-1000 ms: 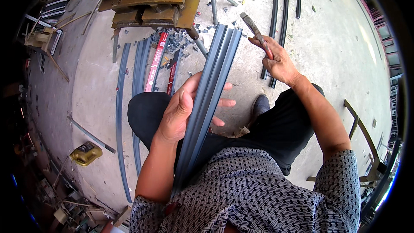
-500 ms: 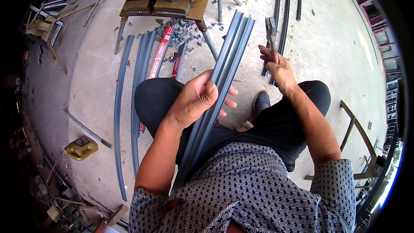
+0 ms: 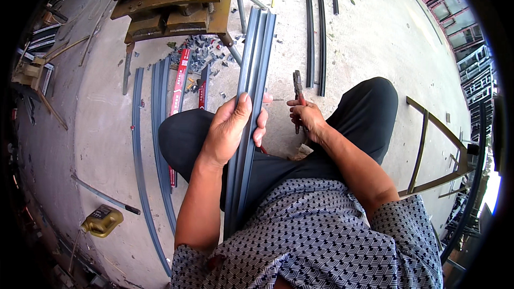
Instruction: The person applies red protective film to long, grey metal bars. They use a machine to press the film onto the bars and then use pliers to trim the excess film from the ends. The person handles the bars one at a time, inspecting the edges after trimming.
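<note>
My left hand (image 3: 233,126) is wrapped round a long grey channelled metal profile (image 3: 256,64), thumb across its front and fingertips showing past its right edge. The profile stands tilted, its lower end resting against my lap. To the right of it, my right hand (image 3: 308,118) grips a pair of pliers (image 3: 298,88) with red handles, the dark jaws pointing up and away from me. A thin, short sliver shows between the two hands, too small to make out. The pliers and the profile are apart.
A heavy brown steel machine stand (image 3: 176,13) rises ahead on legs, with grey offcuts (image 3: 201,48) beneath it. More grey profiles (image 3: 140,134) lie at the left, near a gold jug (image 3: 101,221). Dark bars (image 3: 310,32) lie ahead right, and a brown frame (image 3: 423,147) lies far right.
My right hand has come down and left with the pliers, closer to the profile. The profile is more upright now. My head view has shifted to the right.
</note>
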### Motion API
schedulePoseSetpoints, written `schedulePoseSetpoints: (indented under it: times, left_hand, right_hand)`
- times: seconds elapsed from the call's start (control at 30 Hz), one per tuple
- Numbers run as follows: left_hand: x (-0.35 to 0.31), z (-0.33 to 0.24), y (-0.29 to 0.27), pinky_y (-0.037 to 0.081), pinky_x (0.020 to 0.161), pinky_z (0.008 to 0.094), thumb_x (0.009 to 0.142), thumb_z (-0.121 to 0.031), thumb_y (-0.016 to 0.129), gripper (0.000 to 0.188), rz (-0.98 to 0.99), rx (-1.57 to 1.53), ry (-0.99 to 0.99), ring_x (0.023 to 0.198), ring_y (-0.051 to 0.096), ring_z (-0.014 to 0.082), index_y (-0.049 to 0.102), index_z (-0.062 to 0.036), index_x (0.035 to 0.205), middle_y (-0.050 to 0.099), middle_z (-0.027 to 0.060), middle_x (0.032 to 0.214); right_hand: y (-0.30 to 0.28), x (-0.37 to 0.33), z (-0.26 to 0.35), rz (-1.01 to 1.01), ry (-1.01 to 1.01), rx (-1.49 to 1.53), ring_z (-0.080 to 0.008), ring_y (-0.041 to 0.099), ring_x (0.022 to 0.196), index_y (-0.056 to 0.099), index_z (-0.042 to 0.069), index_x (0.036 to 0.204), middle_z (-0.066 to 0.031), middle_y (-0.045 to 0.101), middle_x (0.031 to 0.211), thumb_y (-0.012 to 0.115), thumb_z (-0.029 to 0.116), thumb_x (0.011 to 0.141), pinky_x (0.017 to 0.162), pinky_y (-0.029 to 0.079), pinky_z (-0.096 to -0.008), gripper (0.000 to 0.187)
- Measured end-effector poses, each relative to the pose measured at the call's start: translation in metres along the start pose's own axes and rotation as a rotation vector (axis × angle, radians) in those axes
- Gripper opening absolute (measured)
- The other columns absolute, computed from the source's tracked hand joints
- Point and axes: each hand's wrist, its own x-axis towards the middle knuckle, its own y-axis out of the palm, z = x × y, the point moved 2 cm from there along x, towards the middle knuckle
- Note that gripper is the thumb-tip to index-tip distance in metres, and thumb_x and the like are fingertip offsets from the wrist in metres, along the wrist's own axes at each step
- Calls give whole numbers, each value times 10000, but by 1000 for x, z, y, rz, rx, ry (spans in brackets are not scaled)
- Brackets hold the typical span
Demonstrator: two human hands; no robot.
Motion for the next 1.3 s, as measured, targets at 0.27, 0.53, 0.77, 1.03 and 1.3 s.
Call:
schedulePoseSetpoints:
  times: [0.27, 0.53, 0.77, 1.03, 1.3]
  left_hand:
    - [1, -1, -3, 512, 624, 269, 1147, -472, 394, 567, 40, -84, -13, 687, 570, 113, 580, 30, 1336, 585, 50, 878]
    - [2, -2, -8, 500, 622, 275, 1139, -485, 402, 586, 39, -117, -15, 672, 556, 119, 557, 49, 1323, 586, 58, 889]
    - [-7, -4, -17, 487, 643, 267, 1140, -481, 394, 607, 50, -137, 14, 698, 550, 117, 543, 63, 1365, 592, 74, 916]
    - [-9, 2, -15, 485, 602, 260, 1051, -756, 215, 940, -41, -194, -39, 662, 548, 109, 538, 67, 1369, 590, 75, 863]
    - [-3, -5, -12, 475, 623, 248, 885, -918, 357, 1152, -21, -77, -123, 703, 536, 86, 530, 77, 1439, 565, 26, 914]
  right_hand:
    - [13, 2, -31, -57, 86, -111, -147, 532, 667, 699, -10, 1119, -16, 551, 839, 646, 87, 920, 614, 507, -285, 227]
    - [36, 5, -25, -55, 24, -190, -141, 508, 617, 624, 53, 900, -1, 520, 738, 705, 157, 914, 588, 470, -328, 133]
    - [59, 21, -11, -39, 133, -315, -179, 560, 687, 643, 11, 931, -43, 573, 808, 711, 176, 893, 623, 504, -361, 183]
    - [54, 103, -54, 3, -34, -629, -357, 710, 858, 707, -27, 961, -229, 717, 868, 578, 210, 889, 786, 555, -449, 280]
    - [53, 126, -64, -56, -49, -713, -491, 691, 1053, 736, -44, 1017, -345, 710, 1032, 546, 222, 878, 944, 537, -527, 355]
